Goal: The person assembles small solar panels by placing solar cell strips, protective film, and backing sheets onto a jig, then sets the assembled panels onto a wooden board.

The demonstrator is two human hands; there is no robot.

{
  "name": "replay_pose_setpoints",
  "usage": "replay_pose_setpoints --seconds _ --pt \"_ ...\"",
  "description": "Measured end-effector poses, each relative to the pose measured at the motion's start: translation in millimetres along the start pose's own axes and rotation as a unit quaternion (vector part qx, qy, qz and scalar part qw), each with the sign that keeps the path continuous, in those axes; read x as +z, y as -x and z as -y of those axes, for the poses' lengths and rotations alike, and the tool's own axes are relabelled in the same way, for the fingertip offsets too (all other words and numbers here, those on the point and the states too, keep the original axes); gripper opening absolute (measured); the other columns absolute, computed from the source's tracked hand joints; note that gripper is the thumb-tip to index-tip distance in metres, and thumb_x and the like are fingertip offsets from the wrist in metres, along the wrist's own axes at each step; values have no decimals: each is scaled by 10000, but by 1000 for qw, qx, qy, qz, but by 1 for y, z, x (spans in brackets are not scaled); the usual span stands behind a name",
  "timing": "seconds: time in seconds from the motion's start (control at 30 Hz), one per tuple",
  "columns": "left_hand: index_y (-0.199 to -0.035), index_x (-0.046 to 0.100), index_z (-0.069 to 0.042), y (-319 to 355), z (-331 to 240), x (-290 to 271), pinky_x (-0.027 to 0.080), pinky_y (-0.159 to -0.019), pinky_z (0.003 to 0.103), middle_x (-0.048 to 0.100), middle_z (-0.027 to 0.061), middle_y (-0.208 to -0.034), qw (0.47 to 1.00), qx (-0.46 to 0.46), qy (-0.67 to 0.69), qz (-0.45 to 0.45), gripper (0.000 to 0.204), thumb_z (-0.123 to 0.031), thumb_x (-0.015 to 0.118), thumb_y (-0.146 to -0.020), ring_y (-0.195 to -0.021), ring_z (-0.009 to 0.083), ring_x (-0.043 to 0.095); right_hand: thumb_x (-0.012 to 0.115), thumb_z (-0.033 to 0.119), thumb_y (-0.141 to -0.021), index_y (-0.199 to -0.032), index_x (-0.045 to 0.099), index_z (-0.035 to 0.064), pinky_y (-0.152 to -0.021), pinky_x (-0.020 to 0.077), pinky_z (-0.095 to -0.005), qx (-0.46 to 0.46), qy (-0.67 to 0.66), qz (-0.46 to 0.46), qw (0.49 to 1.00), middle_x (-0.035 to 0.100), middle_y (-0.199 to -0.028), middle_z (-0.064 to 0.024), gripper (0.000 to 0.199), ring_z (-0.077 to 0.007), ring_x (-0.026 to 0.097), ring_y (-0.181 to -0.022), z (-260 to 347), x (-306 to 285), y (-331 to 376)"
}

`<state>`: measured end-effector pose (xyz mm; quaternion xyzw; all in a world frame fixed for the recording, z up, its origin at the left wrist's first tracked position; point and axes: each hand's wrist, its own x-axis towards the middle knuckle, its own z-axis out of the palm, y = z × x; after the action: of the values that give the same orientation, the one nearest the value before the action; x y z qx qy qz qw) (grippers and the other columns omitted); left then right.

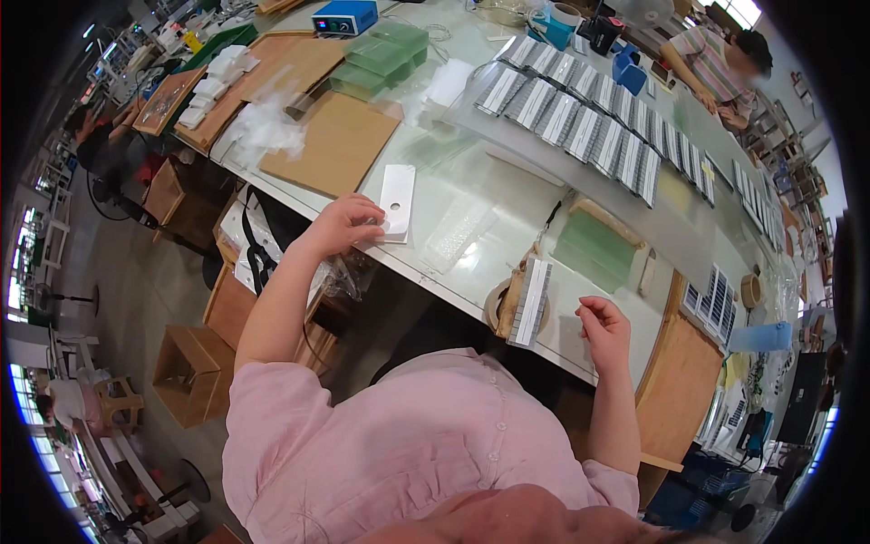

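Note:
My left hand point(349, 224) rests at the table's front edge, its fingers reaching to the left side of a flat white rectangular piece with a round hole point(396, 204). The fingers look loosely stretched and touch its edge without wrapping round it. My right hand point(605, 332) hovers over the table's right part, thumb and fingers pinched together. Whatever may be between those fingertips is too small to make out. To its left, a grey strip with a white label band point(531, 304) leans on a wooden block point(511, 299), beside a roll of tape point(494, 304).
A clear bubbled sheet point(460, 234) and a green pad point(595, 247) lie on the white table point(435, 287). Rows of grey labelled strips point(580, 131) fill a raised translucent board. Brown cardboard point(340, 145) and green blocks point(385, 56) lie farther left. A person point(716, 68) sits at far right.

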<state>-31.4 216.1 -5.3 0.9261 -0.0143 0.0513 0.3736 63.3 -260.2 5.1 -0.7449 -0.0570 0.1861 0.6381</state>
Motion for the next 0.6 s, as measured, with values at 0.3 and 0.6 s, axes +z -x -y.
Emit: replay_pose_setpoints --seconds 0.3,0.6 --pt "-991 572 -4 2 -5 31 484 -819 335 620 127 -952 984 7 -34 -177 161 -145 567 -912 -939 254 589 600 57 -881 -1024 639 8 -567 440 -190 0 9 -2 1000 635 -856 -5 156 -36 533 -672 0 2 2" --pt "-1065 464 13 -11 -33 33 573 -803 367 555 110 -1011 706 -85 523 -470 212 -182 403 -1008 -861 158 596 616 63 -878 -1029 638 15 -555 428 -184 -40 20 4 999 648 -854 -18 160 -41 543 -678 1 7 17"
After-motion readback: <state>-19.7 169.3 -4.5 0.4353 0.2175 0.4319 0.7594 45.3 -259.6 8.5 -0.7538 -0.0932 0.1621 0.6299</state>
